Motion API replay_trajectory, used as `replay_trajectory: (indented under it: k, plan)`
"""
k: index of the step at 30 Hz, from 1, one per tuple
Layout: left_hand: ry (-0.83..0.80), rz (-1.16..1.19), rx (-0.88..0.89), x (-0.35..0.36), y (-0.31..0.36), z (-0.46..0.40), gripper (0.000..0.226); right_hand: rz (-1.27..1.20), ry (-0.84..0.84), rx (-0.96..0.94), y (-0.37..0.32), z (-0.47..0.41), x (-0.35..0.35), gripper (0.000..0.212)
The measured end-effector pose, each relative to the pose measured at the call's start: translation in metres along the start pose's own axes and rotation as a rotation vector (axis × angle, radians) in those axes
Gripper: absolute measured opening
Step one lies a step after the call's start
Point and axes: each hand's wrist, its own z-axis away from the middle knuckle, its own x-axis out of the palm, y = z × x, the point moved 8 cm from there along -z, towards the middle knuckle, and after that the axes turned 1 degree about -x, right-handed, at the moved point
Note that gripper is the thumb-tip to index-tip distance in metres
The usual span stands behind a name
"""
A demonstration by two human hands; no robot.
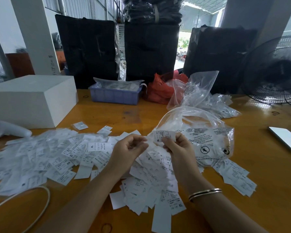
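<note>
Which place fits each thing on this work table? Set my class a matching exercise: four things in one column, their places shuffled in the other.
Things
1. white box
2. blue tray
3. phone
4. label marked M

Places
a. pinched by the right hand
b. near the right edge of the table
c. far left, behind the label pile
d. back middle, beside the red bag

Pairs: 1-c, 2-d, 3-b, 4-a
</note>
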Motion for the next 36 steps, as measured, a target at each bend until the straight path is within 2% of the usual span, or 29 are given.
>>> replay_trajectory:
  k: [9, 14, 16, 18, 22, 28, 36]
  plan:
    - [0.012, 0.009, 0.007, -0.002, 0.002, -0.001, 0.012, 0.091, 0.006, -0.031, 0.0, -0.002, -0.001, 0.01]
    - [0.016, 0.038, 0.013, -0.002, 0.004, 0.0, 0.015, 0.244, -0.053, -0.088, -0.006, 0.003, 0.007, 0.016]
    - [0.022, 0.041, 0.013, -0.003, 0.004, 0.0, 0.019, 0.308, -0.064, -0.102, -0.008, 0.004, 0.009, 0.013]
    - [0.026, 0.034, 0.007, -0.003, 0.003, 0.0, 0.012, 0.354, -0.076, -0.104, -0.008, 0.005, 0.011, 0.008]
    - [0.043, 0.038, -0.002, -0.004, 0.001, -0.001, 0.01, 0.485, -0.142, -0.056, -0.004, 0.004, 0.015, 0.008]
    - [0.034, 0.035, 0.013, -0.005, 0.004, -0.001, 0.01, 0.644, -0.195, 0.041, 0.004, 0.001, 0.013, 0.02]
    - [0.001, 0.025, 0.001, -0.002, 0.004, -0.001, 0.01, 0.685, -0.222, 0.022, 0.003, 0.003, 0.016, 0.022]
